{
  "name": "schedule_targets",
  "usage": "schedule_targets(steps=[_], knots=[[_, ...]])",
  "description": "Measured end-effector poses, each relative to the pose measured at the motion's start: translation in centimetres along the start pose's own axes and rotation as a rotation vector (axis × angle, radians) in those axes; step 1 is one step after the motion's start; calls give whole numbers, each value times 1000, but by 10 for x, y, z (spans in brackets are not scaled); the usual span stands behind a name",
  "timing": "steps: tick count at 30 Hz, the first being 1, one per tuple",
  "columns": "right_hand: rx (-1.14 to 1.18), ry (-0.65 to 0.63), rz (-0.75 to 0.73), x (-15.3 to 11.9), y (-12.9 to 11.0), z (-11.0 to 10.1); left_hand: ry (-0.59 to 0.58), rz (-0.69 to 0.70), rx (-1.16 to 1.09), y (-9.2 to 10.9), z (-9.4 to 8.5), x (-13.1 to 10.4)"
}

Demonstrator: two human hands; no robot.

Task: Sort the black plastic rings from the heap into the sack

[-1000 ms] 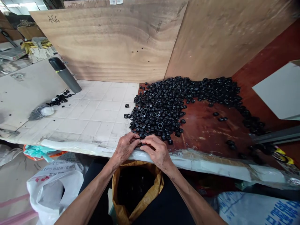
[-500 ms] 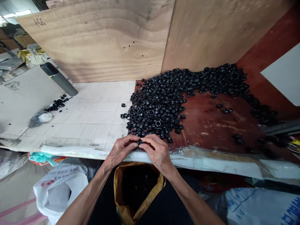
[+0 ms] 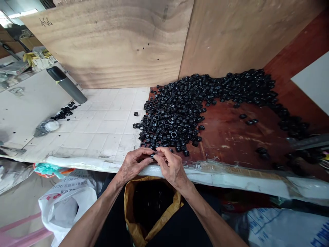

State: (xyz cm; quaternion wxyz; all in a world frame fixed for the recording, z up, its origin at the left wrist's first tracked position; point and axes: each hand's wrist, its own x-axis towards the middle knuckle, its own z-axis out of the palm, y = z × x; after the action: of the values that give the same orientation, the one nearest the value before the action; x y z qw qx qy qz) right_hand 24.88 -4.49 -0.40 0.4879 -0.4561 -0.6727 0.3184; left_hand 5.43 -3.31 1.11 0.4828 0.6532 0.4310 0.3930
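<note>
My left hand (image 3: pixel 136 163) and my right hand (image 3: pixel 169 165) meet at the table's front edge, fingertips pinched together. Between them is a small black ring-shaped part (image 3: pixel 152 155), mostly covered by the fingers; both hands grip it. Just beyond my fingertips spreads a large pile of black ring-shaped parts (image 3: pixel 173 116), reaching back along the wooden board to the right. A few single ones lie left of the pile on the white surface. Below my hands, an open yellow-brown sack (image 3: pixel 130 212) stands between my legs, with dark contents that are hard to make out.
A grey bottle with a black cap (image 3: pixel 69 88) leans at the left, near scattered black pieces (image 3: pixel 64 112) and a clear plastic bag (image 3: pixel 46 127). Plywood boards (image 3: pixel 110 48) stand at the back. A white bag (image 3: pixel 64 209) hangs lower left; a printed sack (image 3: pixel 285 226) lies lower right.
The fingertips have shifted slightly around the small black part, and my right index finger has lifted a little. The whole view has moved slightly; the pile looks the same.
</note>
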Motion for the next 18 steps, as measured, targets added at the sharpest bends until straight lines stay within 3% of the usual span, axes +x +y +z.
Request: schedule_targets(steps=[6, 11, 18], knots=[[-39, -49, -96, -1, -3, -4, 29, 20, -15, 2, 2, -1], [-254, -10, -126, -1, -3, -2, 22, 60, 2, 3, 2, -2], [-109, -30, -130, -3, -4, -4, 11, 63, -10, 3, 1, -3]])
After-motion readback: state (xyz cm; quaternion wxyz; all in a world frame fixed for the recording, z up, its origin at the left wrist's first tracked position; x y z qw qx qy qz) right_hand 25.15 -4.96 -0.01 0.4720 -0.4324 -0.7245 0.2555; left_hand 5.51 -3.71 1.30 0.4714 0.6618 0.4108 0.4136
